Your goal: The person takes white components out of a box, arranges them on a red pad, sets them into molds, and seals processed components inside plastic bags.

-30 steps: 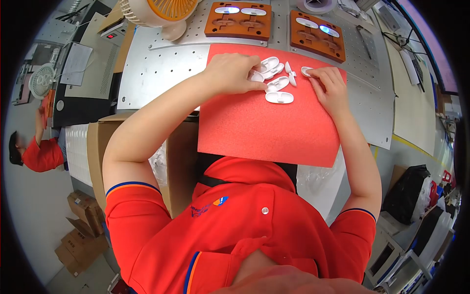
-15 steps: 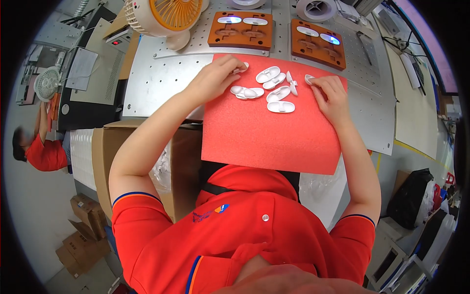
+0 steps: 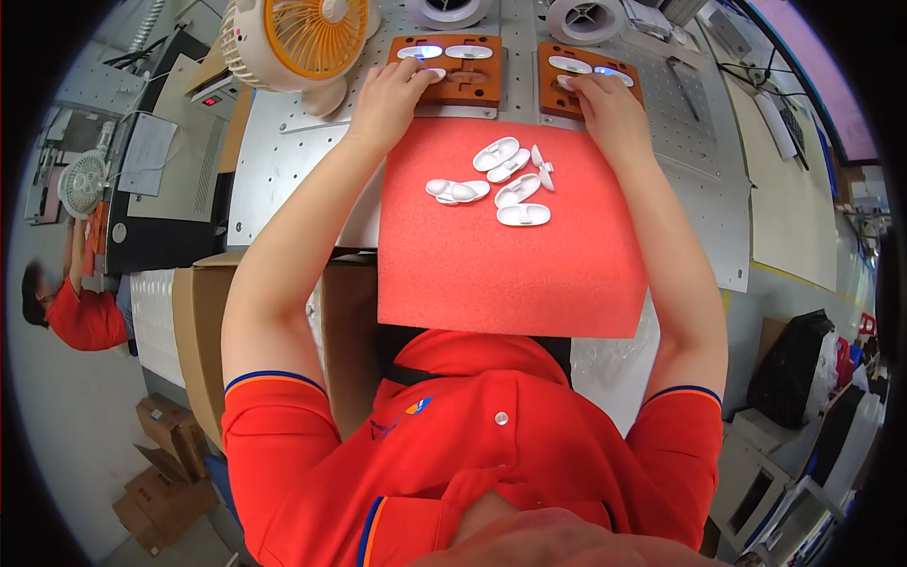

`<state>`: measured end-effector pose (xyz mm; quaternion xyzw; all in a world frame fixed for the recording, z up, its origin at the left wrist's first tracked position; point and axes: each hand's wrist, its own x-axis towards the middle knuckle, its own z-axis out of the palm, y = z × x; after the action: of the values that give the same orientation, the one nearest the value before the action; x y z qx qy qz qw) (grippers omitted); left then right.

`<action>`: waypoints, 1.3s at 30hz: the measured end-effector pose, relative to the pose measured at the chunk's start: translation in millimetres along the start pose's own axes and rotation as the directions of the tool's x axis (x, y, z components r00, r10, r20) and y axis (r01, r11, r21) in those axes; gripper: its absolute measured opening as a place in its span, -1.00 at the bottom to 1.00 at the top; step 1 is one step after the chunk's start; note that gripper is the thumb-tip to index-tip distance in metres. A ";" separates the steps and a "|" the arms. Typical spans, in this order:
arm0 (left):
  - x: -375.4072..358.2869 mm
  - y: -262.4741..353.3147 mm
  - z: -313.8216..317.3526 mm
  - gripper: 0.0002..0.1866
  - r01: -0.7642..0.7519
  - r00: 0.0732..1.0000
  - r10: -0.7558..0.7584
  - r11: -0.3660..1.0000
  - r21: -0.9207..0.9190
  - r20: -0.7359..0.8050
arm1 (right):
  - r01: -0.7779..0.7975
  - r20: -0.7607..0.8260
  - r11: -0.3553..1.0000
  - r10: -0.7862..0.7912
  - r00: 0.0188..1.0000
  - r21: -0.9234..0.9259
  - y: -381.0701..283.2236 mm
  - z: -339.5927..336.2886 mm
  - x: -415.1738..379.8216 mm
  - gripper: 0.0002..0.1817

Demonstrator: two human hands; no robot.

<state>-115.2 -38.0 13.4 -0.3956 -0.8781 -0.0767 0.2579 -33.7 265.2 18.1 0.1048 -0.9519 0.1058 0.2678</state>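
Note:
My left hand [image 3: 395,96] pinches a small white oval plastic shell [image 3: 436,75] over the front left slot of the left orange-brown fixture block [image 3: 457,96]. My right hand [image 3: 609,106] holds another white shell [image 3: 565,83] at the front left slot of the right fixture block [image 3: 556,100]; its fingers partly cover the piece. Each block bears two white ovals in its back row, such as this one [image 3: 469,53], and a blue-white light glows on one of each pair. Several open white shells [image 3: 522,215] lie on the red foam mat [image 3: 510,283].
An orange and white fan [image 3: 316,42] stands left of the blocks. Behind them are white spools [image 3: 584,19]. Tweezers [image 3: 682,87] lie on the perforated metal plate [image 3: 704,189] at right. A cardboard box [image 3: 213,331] is below left. Another person [image 3: 85,312] works far left.
Both hands have moved forward from the red mat to the two fixture blocks, each carrying a white shell. The camera view has shifted slightly.

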 end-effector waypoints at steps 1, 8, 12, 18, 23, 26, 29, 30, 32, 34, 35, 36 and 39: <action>0.4 0.6 1.6 -0.70 -0.005 1.000 0.005 1.000 0.001 -0.001 | -0.004 -0.004 1.000 0.004 1.000 -0.001 0.5 0.7 0.7 -0.80; -10.6 4.1 4.9 -0.60 0.025 0.996 -0.034 0.994 0.107 0.085 | 0.115 -0.022 0.971 -0.122 0.992 -0.208 -7.3 4.0 -12.9 -0.64; 4.8 22.8 -21.9 -0.62 -0.274 0.961 0.269 0.955 -0.116 -0.059 | 0.344 0.025 0.925 -0.352 0.936 0.161 -9.6 -26.2 -25.6 -0.63; -1.8 45.0 -11.2 -0.80 -0.562 0.763 0.644 0.699 -0.442 0.049 | 0.558 0.160 0.766 -0.624 0.765 0.319 -19.8 -30.2 -31.7 -0.64; 0.3 50.5 -20.1 -0.80 -0.256 0.943 0.329 0.819 -0.514 0.054 | 0.587 0.272 0.749 -0.660 0.700 0.307 -19.6 -31.2 -25.6 -0.64; 15.0 44.8 -2.0 -0.74 -0.150 0.989 0.127 0.853 -0.499 -0.080 | 0.534 0.296 0.779 -0.621 0.726 0.328 -12.2 -30.6 -28.9 -0.65; 23.4 40.1 11.6 -0.71 -0.038 0.993 -0.001 0.940 -0.339 -0.114 | 0.378 0.256 0.850 -0.483 0.837 0.367 -5.4 -25.0 -36.6 -0.71; 23.3 43.5 16.6 -0.70 -0.026 0.997 0.010 0.977 -0.211 -0.081 | 0.308 0.222 0.862 -0.419 0.881 0.404 -5.3 -25.0 -39.9 -0.72; 25.8 54.3 17.1 -0.67 -0.027 0.999 0.028 0.999 0.030 -0.029 | 0.238 0.192 0.868 -0.348 0.918 0.435 1.0 -27.3 -38.4 -0.73; 25.4 58.2 20.9 -0.68 -0.021 1.000 0.021 0.997 0.080 0.006 | 0.171 0.042 0.912 -0.201 0.979 0.373 7.7 -33.7 -35.3 -0.75; 24.3 59.9 22.0 -0.68 -0.015 0.999 0.009 0.991 0.135 0.045 | 0.162 0.045 0.915 -0.191 0.980 0.370 10.1 -38.5 -32.0 -0.75; 24.4 59.0 22.5 -0.70 -0.043 0.997 0.032 0.985 0.167 0.069 | 0.009 0.051 0.933 -0.029 0.998 0.361 12.6 -44.2 -25.8 -0.74; 29.0 60.2 15.3 -0.66 -0.002 0.986 -0.014 0.995 0.095 0.164 | -0.148 -0.001 0.958 0.153 0.988 0.247 39.0 -33.5 -15.5 -0.74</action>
<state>-93.1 26.8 11.1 -0.3852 -0.9002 -0.0028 0.2029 -14.5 313.3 32.1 0.0637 -0.9339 0.2441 0.2533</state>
